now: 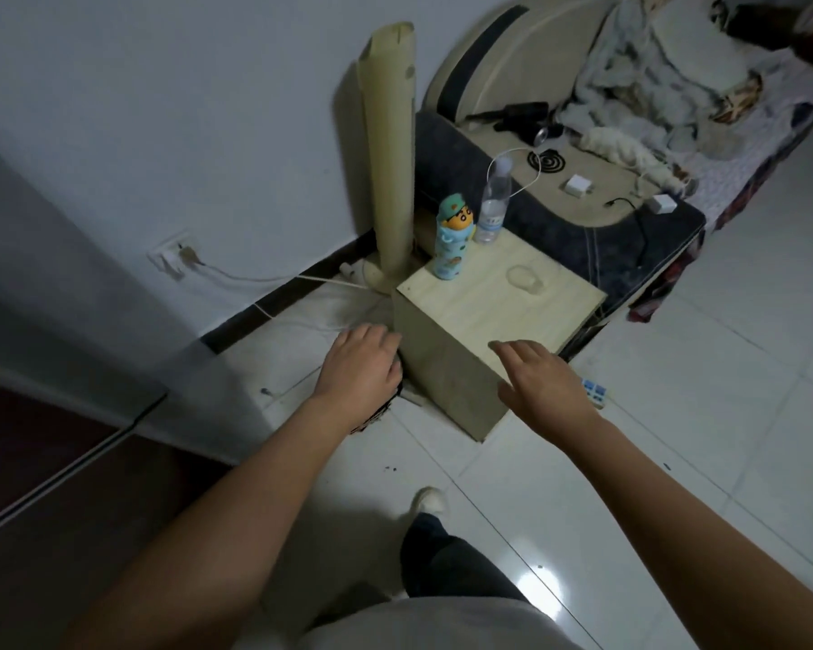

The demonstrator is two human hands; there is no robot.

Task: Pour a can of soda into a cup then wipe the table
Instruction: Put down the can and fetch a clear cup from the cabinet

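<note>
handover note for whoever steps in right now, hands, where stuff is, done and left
Left hand: open, empty, by the small wooden table's left corner.
Right hand: open, empty, over its near edge.
On the table: clear cup mid-top, cartoon bottle and water bottle at the back.
A can lies on the bed behind.
Done: nothing visible. Left: fetch can, pour, wipe; no cloth seen.

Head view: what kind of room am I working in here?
Probably a bedroom in a home. A bed with rumpled bedding sits in the far corner, a small wooden table stands beside it like a nightstand, holding a cartoon bottle and a water bottle, on a tiled floor.
</note>
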